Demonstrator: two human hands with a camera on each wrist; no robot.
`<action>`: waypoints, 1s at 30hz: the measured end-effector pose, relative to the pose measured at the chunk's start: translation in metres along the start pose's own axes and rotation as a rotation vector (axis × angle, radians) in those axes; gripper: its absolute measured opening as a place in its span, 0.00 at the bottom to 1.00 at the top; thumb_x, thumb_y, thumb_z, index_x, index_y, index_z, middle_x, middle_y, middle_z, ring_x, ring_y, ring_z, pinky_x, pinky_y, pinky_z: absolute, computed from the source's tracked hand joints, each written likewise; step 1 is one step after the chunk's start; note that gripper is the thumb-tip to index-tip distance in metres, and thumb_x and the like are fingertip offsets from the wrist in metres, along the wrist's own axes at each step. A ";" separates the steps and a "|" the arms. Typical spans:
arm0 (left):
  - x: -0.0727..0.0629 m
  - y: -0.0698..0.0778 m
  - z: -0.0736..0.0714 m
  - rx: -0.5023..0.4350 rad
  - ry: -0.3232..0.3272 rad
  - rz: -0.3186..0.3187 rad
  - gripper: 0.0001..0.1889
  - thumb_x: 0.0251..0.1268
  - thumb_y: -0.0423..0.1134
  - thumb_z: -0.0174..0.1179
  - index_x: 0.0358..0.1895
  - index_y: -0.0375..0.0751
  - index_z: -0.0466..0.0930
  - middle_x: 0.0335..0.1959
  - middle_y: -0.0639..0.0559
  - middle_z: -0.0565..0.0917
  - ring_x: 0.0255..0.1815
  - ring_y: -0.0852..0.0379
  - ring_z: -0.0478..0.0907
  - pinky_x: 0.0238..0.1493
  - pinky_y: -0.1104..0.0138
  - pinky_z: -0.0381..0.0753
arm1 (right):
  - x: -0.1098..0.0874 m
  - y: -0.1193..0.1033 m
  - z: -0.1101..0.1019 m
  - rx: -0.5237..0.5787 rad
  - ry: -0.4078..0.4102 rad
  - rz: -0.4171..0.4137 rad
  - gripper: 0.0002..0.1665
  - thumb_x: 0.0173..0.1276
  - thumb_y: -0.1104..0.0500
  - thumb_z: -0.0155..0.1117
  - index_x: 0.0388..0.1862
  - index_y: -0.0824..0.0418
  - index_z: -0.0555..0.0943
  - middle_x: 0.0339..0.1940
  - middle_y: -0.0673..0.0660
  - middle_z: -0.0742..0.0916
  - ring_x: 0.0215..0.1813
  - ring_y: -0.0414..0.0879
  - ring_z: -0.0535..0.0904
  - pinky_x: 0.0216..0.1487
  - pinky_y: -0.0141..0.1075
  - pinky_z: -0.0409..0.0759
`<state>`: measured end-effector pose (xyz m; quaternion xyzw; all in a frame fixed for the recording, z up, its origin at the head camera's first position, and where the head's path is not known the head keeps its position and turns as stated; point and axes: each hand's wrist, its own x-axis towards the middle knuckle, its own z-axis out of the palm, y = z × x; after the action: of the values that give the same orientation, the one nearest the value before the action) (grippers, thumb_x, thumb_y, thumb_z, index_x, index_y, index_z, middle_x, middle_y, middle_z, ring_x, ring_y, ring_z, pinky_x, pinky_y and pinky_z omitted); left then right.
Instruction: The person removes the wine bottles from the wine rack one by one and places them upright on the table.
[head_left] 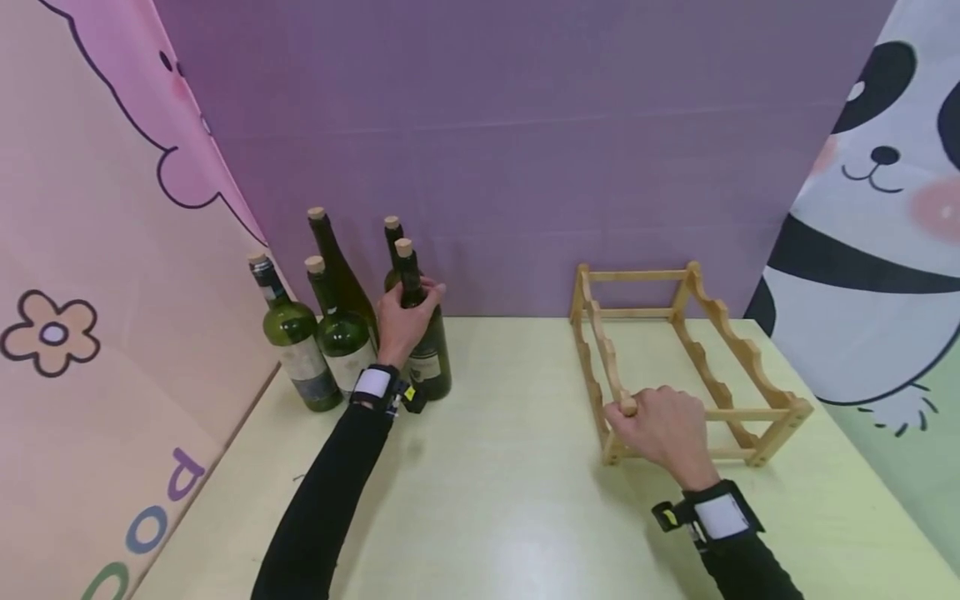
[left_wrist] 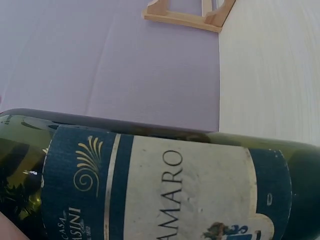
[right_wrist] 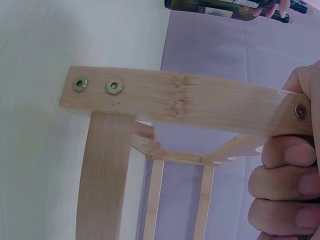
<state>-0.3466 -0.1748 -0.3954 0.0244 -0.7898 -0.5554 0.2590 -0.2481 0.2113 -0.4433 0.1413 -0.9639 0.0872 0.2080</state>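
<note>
My left hand (head_left: 405, 323) holds a dark green corked wine bottle (head_left: 433, 362) around its neck. The bottle stands upright on the table at the right front of a group. Its blue and cream label (left_wrist: 190, 185) fills the lower left wrist view. My right hand (head_left: 666, 429) grips the near left corner of a wooden wine rack (head_left: 746, 414), fingers curled round the top front bar. In the right wrist view, the rack's post (right_wrist: 165, 97) shows metal screws, with curled fingers (right_wrist: 280, 182) beside it.
Beside the held bottle stand several more corked bottles: one with a pale label (head_left: 303, 362) at far left, a shorter one (head_left: 345, 333), a tall one (head_left: 341, 271) and one behind (head_left: 392, 233). A purple wall (head_left: 510, 183) closes the back of the pale table (head_left: 517, 467).
</note>
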 end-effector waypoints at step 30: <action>-0.042 0.000 -0.028 0.078 -0.089 0.208 0.52 0.57 0.67 0.68 0.81 0.75 0.45 0.84 0.61 0.53 0.84 0.51 0.52 0.80 0.38 0.51 | 0.000 0.003 0.001 0.042 -0.036 0.012 0.33 0.66 0.39 0.60 0.07 0.51 0.63 0.07 0.46 0.62 0.12 0.43 0.58 0.15 0.33 0.51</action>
<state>-0.2981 -0.1850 -0.4043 -0.0725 -0.8196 -0.4951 0.2790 -0.2494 0.2136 -0.4440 0.1414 -0.9663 0.1059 0.1872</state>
